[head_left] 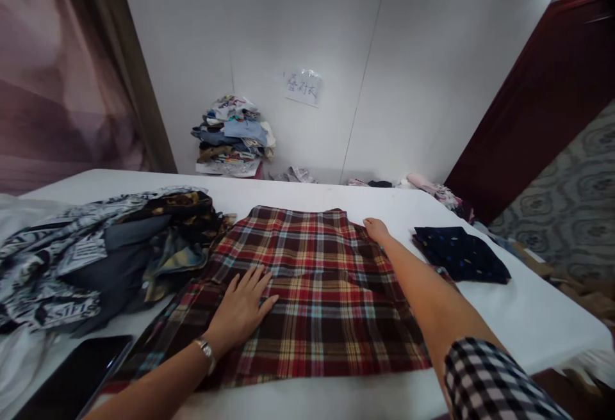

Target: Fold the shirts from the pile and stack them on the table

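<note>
A red, brown and yellow plaid shirt (307,292) lies spread out on the white table, its narrower end toward the wall. Flat on its left half rests my left hand (245,305), fingers spread, with a metal-banded watch on the wrist. My right hand (376,229) is closed at the shirt's upper right edge and appears to pinch the fabric there; its fingertips are partly hidden. To the right of that arm sits a folded dark navy garment (460,253) with small coloured marks.
A heap of mixed clothes (144,247) covers the table's left side, with a black phone (74,375) in front. Behind the white table (379,199) stands a stack of folded clothes (235,135). A paper sign (304,87) hangs on the wall.
</note>
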Tool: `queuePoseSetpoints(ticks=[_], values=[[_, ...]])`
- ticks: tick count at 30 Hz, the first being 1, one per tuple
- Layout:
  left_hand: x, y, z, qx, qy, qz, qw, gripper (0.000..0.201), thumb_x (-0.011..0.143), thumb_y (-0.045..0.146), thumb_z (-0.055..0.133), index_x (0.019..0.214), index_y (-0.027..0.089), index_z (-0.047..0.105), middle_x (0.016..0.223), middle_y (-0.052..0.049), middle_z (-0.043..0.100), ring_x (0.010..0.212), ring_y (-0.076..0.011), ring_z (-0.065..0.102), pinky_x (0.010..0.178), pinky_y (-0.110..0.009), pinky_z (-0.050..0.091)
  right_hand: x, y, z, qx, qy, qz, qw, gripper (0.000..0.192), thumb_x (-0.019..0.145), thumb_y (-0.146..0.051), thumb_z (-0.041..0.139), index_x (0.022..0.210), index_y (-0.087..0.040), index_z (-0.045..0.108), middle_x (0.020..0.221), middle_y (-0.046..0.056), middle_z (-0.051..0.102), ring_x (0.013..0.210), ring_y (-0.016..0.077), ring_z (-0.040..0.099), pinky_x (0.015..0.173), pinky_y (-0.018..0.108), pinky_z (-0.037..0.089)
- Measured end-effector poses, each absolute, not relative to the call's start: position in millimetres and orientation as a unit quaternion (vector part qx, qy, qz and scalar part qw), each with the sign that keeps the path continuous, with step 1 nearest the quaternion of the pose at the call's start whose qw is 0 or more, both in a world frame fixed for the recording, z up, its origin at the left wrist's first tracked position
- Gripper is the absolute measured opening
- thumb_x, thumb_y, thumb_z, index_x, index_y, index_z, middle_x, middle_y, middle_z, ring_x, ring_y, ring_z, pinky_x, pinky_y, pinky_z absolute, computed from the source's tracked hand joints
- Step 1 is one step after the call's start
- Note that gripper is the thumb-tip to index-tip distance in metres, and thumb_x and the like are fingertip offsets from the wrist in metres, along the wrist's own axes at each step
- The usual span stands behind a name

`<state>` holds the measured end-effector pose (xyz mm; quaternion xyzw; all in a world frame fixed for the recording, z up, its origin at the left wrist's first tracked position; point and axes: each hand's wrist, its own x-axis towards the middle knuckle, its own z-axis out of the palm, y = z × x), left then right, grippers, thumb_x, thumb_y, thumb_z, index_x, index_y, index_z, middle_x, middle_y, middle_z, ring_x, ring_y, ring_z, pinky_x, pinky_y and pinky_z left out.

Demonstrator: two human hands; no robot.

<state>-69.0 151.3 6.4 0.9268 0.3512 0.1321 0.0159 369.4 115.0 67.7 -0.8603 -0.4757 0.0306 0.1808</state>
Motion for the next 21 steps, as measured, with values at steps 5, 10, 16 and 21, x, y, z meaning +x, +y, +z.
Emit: queuePoseSetpoints(ticks=[5,10,16,21], values=[[-71,152,-4,0.924,0.352,0.153,0.01,0.057,0.089,0.057,0.041,0.136,0.028,0.054,0.148,-0.008,0.048,0.138,-0.0307,0.041,0.112,-0.055,0.031,372,173,45,-0.869,-0.47,0.039,0.151,0.027,0.089,-0.028,0.05,0.09,-0.016,0.075,0.097,0.011,0.074,0.092,0.0201,0.067,0.078,0.026,0.047],[-71,150,-4,0.923,0.355,0.149,0.011,0.058,0.088,0.059,0.042,0.136,0.028,0.054,0.147,-0.007,0.049,0.137,-0.0308,0.042,0.111,-0.055,0.033,365,205,36,-0.861,-0.48,0.066,0.157,0.022,0.079,-0.032,0.063,0.089,-0.016,0.075,0.094,0.01,0.074,0.088,0.0217,0.066,0.072,0.026,0.045],[-70,149,0,0.923,0.357,0.143,0.011,0.057,0.089,0.059,0.04,0.134,0.027,0.057,0.146,-0.008,0.051,0.136,-0.0311,0.043,0.111,-0.055,0.032,364,198,57,-0.852,-0.462,0.047,0.242,0.022,0.08,-0.033,0.059,0.083,-0.017,0.073,0.08,0.005,0.073,0.075,0.0182,0.064,0.066,0.024,0.044],[-67,148,7,0.923,0.361,0.13,0.033,0.059,0.091,0.057,0.037,0.135,0.023,0.056,0.147,-0.01,0.049,0.138,-0.0319,0.04,0.112,-0.056,0.03,375,163,84,-0.85,-0.425,-0.018,0.31,0.03,0.084,-0.035,0.047,0.087,-0.016,0.071,0.08,0.006,0.072,0.075,0.0196,0.063,0.067,0.028,0.044]])
